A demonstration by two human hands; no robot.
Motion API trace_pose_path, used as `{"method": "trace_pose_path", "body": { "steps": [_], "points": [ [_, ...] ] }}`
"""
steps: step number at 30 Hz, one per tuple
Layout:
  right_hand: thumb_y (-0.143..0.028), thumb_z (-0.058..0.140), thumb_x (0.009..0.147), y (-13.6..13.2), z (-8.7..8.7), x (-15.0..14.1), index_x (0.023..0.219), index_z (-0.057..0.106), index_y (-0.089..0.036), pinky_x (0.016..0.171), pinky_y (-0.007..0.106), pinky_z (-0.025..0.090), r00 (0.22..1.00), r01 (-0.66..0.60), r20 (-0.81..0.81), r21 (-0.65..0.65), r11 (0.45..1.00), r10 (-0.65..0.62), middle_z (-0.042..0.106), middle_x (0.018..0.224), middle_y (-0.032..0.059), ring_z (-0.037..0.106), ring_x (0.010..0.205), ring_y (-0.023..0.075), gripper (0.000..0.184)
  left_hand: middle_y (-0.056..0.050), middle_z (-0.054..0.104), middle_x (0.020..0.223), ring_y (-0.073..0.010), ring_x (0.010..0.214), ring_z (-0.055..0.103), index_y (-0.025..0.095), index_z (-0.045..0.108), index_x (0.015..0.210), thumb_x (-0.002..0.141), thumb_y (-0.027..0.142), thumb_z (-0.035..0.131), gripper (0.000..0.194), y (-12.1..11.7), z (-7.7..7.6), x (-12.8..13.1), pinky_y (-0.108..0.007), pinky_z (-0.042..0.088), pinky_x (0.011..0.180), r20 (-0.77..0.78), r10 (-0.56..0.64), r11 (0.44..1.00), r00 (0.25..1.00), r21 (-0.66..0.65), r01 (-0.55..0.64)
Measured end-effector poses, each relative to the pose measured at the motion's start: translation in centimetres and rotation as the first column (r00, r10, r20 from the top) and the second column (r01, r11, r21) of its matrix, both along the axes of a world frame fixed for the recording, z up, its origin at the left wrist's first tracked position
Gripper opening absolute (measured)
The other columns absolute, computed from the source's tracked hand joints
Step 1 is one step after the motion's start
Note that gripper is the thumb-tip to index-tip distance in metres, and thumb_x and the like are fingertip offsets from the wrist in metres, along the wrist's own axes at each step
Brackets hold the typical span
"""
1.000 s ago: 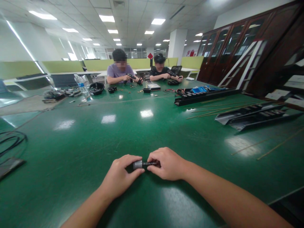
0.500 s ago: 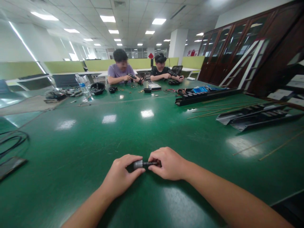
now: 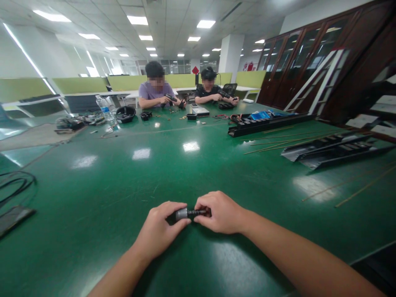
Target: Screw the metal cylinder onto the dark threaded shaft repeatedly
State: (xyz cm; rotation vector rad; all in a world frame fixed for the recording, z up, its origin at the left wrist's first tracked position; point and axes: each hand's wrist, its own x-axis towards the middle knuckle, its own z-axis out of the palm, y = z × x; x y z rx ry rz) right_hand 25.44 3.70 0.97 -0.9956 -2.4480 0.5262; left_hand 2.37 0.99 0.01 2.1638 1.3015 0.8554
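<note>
Two bare forearms reach in from the bottom of the view, and both hands are closed in a pinch around a small cylinder point(image 3: 191, 213), held lengthwise between them over a glossy green table point(image 3: 139, 177). The left hand point(image 3: 159, 228) grips the cylinder's grey metal end, and the right hand point(image 3: 218, 213) wraps the ribbed black section, so the hands nearly meet. Whether the cylinder touches the table cannot be told. Compared with half a second ago, the grip looks the same, but the hands and cylinder sit slightly further right in the view, and the whole room appears slightly shifted and tilted. Across the long table, a person in a lilac T-shirt point(image 3: 151, 93) and a person in a black top point(image 3: 207, 95) sit side by side, each holding a dark hand tool. Small parts, a water bottle point(image 3: 105, 109) and a black bowl point(image 3: 125, 114) lie near them. To the right are long black rails point(image 3: 269, 126) and thin wooden sticks point(image 3: 287, 142). A coiled black cable point(image 3: 15, 183) lies at the left edge, and tall glass-fronted cabinets point(image 3: 309, 53) line the right wall.
</note>
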Motion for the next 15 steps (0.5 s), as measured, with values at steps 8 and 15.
{"method": "trace_pose_path", "body": {
  "steps": [8,15],
  "points": [
    [-0.032,0.068,0.082,-0.31,0.46,-0.25,0.085,0.067,-0.019,0.063,0.024,0.039,1.000,0.001,-0.008,0.003,1.000,-0.001,0.066,0.072,0.0001,0.059,0.065,0.0134,0.014,-0.003,0.071,0.101,-0.0177,0.092,0.065,0.025,0.067,0.113,0.086,0.027,0.070,0.027,-0.38,-0.27,-0.06,-0.030,0.051,0.084,0.033,-0.047,0.992,0.998,0.122,0.043],
    [-0.029,0.069,0.079,-0.40,0.23,-0.13,0.084,0.067,-0.018,0.063,0.024,0.040,1.000,0.011,-0.021,0.022,1.000,-0.011,0.066,0.072,0.0000,0.059,0.065,0.0131,0.011,-0.001,0.072,0.099,-0.0178,0.090,0.066,0.026,0.068,0.110,0.083,0.028,0.073,0.028,-0.47,-0.24,-0.07,-0.030,0.051,0.083,0.018,-0.023,0.991,1.000,0.130,0.021]
  ]
}}
